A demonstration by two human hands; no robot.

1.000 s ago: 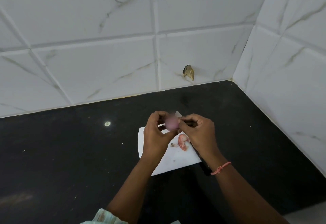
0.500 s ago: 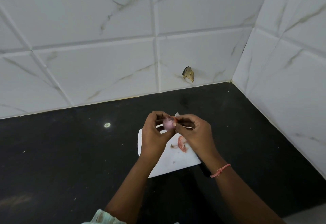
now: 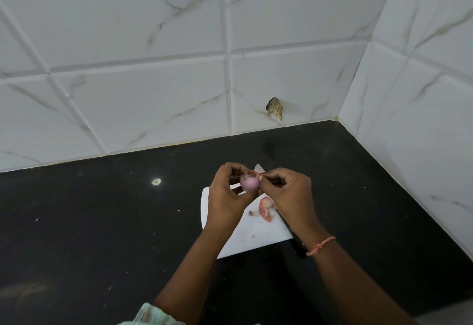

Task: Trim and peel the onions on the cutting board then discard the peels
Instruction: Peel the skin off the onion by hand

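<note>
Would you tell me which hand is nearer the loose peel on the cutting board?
Right. The right hand hovers just above the peel; the left hand, gripping the onion, sits farther left.

White marble-veined wall tiles (image 3: 153,89) meet a black countertop (image 3: 89,222).

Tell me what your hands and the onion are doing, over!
Left hand holds onion above cutting board. Right hand pinches skin at its top. Peels on board. Nothing blocking.

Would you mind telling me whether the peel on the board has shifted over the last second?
No. The peel lies at the same spot on the board.
</note>
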